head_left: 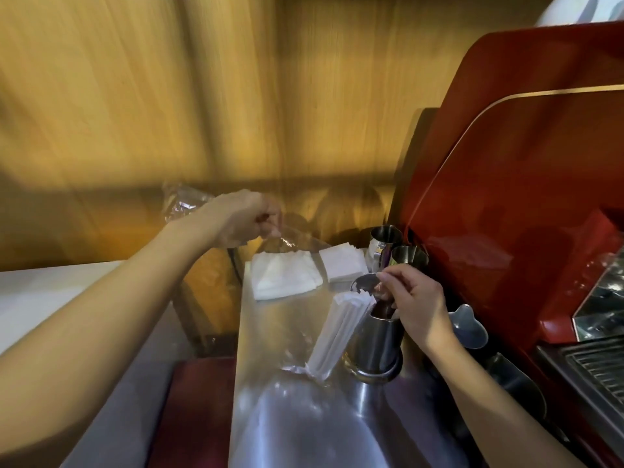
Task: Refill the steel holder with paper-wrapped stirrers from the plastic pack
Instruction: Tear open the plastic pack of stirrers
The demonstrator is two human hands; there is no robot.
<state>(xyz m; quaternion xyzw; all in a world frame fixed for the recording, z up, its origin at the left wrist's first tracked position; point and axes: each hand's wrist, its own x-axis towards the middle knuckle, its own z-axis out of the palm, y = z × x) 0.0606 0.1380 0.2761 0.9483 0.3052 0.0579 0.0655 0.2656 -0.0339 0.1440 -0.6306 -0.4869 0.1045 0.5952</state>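
A clear plastic pack (290, 332) hangs from my left hand (243, 219), which pinches its top edge above the steel counter. Inside it, a bundle of white paper-wrapped stirrers (337, 336) leans to the right against the steel holder (374, 346). My right hand (415, 302) rests over the holder's mouth, fingers closed around something dark that sticks out of it; I cannot tell what it is. The frame is blurred by motion.
Two stacks of white napkins (287, 275) lie behind the pack. Steel jugs (385, 241) stand at the back by a red espresso machine (523, 197) on the right. The steel counter (270, 417) runs toward me; a wooden wall is behind.
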